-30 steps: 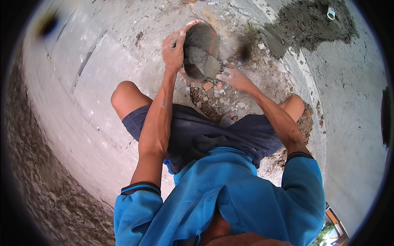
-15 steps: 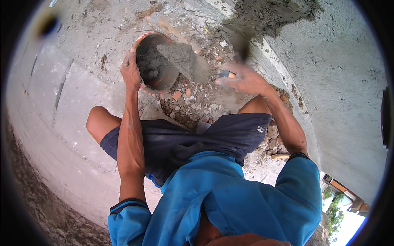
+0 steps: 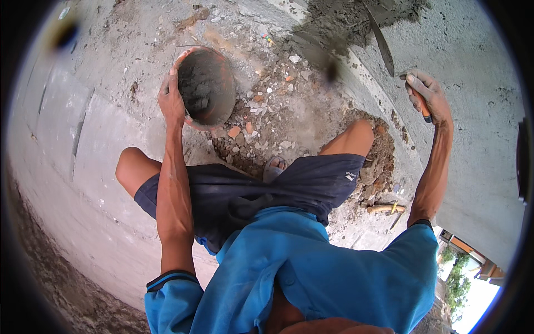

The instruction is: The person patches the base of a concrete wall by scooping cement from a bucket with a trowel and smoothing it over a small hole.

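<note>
A grey wall (image 3: 478,167) rises on the right, and pale concrete ground (image 3: 117,122) spreads across the left and far side. A patch of dark, wet mortar (image 3: 339,25) covers the wall's lower part at the far right. The bucket (image 3: 225,92), reddish at its rim with grey mix inside, stands on the ground at the far left, mouth up, beyond the person's knees. The trowel (image 3: 382,45) is at the far right, well apart from the bucket; its blade, seen nearly edge-on, extends from the fist toward the far side, in front of the mortar patch; whether they touch I cannot tell. The right hand (image 3: 427,96) has its fingers curled tightly around the orange handle, the butt protruding nearward. The left hand (image 3: 172,101) pinches the bucket's left rim, fingers partly hidden. Broken rubble (image 3: 258,119) lies just right of the bucket.
</note>
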